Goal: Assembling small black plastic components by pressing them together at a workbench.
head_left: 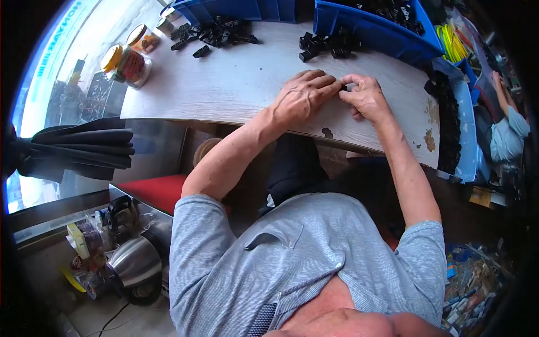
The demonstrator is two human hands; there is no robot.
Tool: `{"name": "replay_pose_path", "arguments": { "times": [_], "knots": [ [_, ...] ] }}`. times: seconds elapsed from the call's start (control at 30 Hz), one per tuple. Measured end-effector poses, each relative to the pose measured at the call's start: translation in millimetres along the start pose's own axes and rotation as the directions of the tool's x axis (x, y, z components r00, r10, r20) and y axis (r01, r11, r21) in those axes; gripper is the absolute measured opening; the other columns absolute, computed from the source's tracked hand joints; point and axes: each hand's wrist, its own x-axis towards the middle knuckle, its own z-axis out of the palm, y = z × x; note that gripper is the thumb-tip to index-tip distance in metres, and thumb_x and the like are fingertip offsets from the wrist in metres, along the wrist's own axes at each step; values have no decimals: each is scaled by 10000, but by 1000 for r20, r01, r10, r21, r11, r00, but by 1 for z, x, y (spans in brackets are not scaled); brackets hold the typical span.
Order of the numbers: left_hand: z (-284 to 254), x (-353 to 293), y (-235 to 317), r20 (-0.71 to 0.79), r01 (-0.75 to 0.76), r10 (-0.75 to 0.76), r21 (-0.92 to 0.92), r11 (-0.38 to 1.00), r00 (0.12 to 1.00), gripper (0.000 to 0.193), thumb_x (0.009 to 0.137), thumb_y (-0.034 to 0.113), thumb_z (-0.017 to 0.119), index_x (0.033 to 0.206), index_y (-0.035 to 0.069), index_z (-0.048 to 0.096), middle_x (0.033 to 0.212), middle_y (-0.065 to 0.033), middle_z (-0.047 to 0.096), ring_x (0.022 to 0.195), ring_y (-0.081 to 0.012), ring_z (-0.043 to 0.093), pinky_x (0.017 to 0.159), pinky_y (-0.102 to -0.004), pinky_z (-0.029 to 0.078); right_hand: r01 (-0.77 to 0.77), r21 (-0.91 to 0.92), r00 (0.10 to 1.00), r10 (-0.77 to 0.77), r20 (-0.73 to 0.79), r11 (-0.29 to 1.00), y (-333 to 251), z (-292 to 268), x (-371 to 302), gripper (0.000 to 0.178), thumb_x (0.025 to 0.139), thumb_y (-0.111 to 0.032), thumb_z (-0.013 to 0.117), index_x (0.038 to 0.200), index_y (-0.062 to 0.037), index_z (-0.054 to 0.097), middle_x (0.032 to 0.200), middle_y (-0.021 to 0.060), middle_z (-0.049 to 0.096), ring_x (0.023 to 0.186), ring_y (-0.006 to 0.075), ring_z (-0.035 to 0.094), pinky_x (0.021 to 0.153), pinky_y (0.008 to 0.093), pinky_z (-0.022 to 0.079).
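Note:
Both my hands meet above the table near its front edge, pinching a small black plastic part (345, 88) between them. My left hand (303, 96) lies with its back up, fingers bent together and fingertips on the part. From the other side, the thumb and index finger of my right hand (366, 100) close on the same piece, its other fingers curled. Most of the part is covered by my fingers. Beyond my hands are two loose heaps of similar black parts, a left heap (216, 33) and a right heap (337, 46).
Blue bins stand along the far edge, a left bin (236, 10) and a right bin (373, 33) holding black parts. A light blue tray (467, 129) of black parts adjoins the right edge. Jars (127, 66) stand far left. A metal kettle (135, 261) is lower left. Another person (508, 132) sits at right.

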Motion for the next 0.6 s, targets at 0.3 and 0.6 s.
{"name": "replay_pose_path", "arguments": {
  "times": [0.3,0.6],
  "knots": [
    [-25,-7,-69,-454,353,-178,338,872,873,416,845,25,591,1258,64,627,1239,-152,654,1181,-346,575,982,-445,485,-28,121,998,34,-48,992,-1,-9,-6,391,814,-200,789,1105,14,637,544,4,516,424,101,532,379,258,447],
    [-31,-24,-119,-333,398,-265,438,806,905,350,824,21,603,1161,94,664,1184,-94,659,1136,-323,590,892,-439,524,33,469,834,235,-500,882,36,-105,11,364,819,-198,800,1111,-61,631,552,19,511,481,167,612,477,328,584]
  ]
}}
